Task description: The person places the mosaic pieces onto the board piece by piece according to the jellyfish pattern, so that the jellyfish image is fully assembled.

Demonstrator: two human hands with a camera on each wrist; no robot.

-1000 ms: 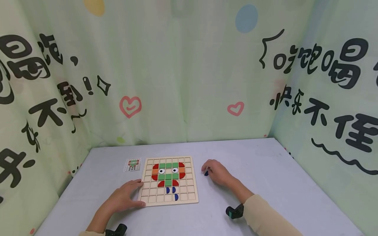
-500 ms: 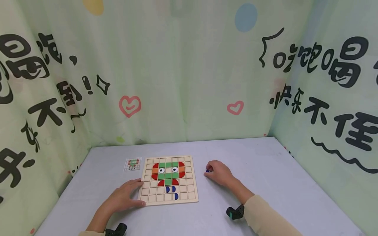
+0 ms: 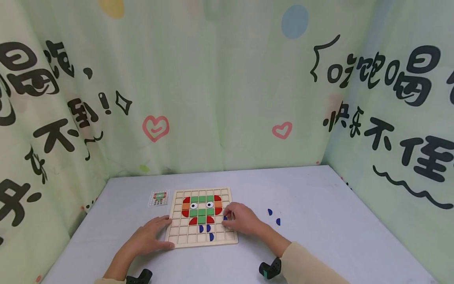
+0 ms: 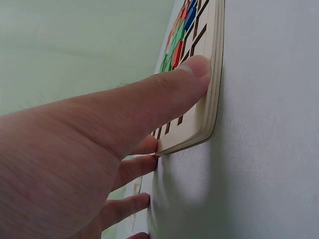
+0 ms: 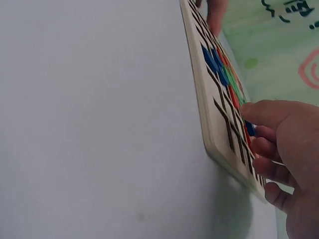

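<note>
A square wooden grid board (image 3: 227,236) lies on the table, with green, red, orange and blue tiles and two eye tiles forming a figure. My left hand (image 3: 150,236) rests at its near left corner, thumb on the rim and fingers spread along the left side. Over the board's right side, my right hand (image 3: 242,219) pinches a small blue half-round tile (image 3: 225,218) between thumb and forefinger. Several blue half-round tiles (image 3: 211,237) sit in the lower cells. Two more, one blue tile (image 3: 270,212) and another blue tile (image 3: 278,221), lie on the table to the right.
A small pattern card (image 3: 158,198) lies beyond the board's left side, printed with a similar coloured figure. The white-covered table (image 3: 301,189) meets a pale green printed curtain (image 3: 220,98) at the back and sides.
My right hand has picked up a blue tile from the table and moved left over the board, uncovering two blue tiles. The left hand has stayed in place.
</note>
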